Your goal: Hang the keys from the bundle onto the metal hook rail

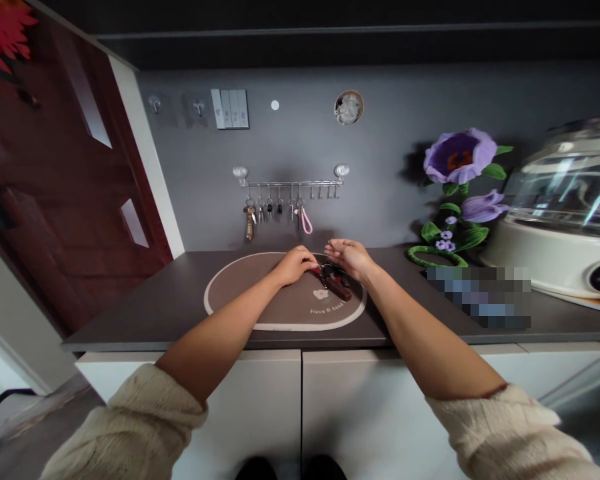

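Note:
A bunch of keys (327,275) lies on the brown oval mat (250,293), with a dark brown fob (339,289) and some red and black parts. My left hand (295,265) is closed at the left side of the bunch, its fingertips pinching a part of it. Just right of the keys, my right hand (353,259) hovers with its fingers stretched toward the left; its thumb is mostly hidden. Behind both hands, several key sets (270,210) hang from a clear hook rail (293,183), one with a pink loop strap (307,221).
On the right of the dark counter (150,313) stand a purple artificial flower (460,160), a blurred-out item (480,297) and a white appliance with a clear lid (555,227). A switch panel (230,109) is on the grey wall. A dark red door (75,167) is at left.

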The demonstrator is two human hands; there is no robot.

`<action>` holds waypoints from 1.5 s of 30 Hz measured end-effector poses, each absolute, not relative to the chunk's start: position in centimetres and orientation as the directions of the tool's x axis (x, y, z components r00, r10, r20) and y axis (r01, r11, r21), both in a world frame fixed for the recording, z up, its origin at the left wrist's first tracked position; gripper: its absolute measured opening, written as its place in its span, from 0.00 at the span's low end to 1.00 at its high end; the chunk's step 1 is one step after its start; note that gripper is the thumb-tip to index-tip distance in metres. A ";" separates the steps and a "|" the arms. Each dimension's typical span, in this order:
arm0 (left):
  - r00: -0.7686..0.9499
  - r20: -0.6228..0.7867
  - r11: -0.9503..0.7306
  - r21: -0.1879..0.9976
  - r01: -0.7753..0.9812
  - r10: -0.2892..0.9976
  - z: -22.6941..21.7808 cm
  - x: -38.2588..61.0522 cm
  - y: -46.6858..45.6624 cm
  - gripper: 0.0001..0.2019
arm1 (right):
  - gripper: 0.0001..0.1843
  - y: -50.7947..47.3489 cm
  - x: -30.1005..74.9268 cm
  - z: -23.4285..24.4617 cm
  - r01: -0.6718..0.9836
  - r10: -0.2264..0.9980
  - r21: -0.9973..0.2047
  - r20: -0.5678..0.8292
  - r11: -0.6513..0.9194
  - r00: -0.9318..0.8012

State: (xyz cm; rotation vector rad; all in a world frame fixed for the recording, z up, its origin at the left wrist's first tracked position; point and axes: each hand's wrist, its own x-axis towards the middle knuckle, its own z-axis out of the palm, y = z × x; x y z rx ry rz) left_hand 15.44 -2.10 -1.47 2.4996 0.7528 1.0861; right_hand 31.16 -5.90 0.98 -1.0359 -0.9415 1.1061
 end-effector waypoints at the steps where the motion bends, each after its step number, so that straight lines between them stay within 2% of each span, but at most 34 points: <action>1: 0.557 0.579 -0.799 0.499 0.335 0.595 -1.4 15.4 -2.2 0.07 | 0.04 -5.9 31.1 1.0 -0.233 0.978 -0.965 0.078 0.123 0.195; 8: 0.524 0.464 -0.636 0.743 0.208 0.714 -1.4 15.3 -2.7 0.09 | 0.04 -5.9 31.0 0.8 -0.223 0.980 -0.968 0.076 0.117 0.183; 17: 0.452 0.370 -0.358 0.927 -0.114 0.812 -1.4 15.4 -2.6 0.09 | 0.03 -5.9 30.9 1.1 -0.221 0.984 -0.969 0.078 0.113 0.158; 30: 0.373 0.258 -0.152 0.945 -0.289 0.891 0.0 14.8 -2.9 0.08 | 0.02 -5.8 30.4 1.1 -0.210 0.987 -0.966 0.132 0.149 0.091; 32: 0.353 0.251 -0.135 0.937 -0.323 0.901 0.2 14.7 -2.9 0.08 | 0.00 -5.9 30.2 1.2 -0.203 0.982 -0.962 0.169 0.184 0.086; 38: 0.323 0.268 -0.118 0.901 -0.416 0.908 0.7 14.4 -2.5 0.08 | 0.08 -6.3 29.6 1.5 -0.043 0.927 -0.929 0.362 0.367 0.098; 45: 0.329 0.268 -0.141 0.922 -0.362 0.906 0.7 14.5 -2.7 0.11 | 0.12 -6.5 28.8 1.7 0.078 0.878 -0.878 0.476 0.472 0.043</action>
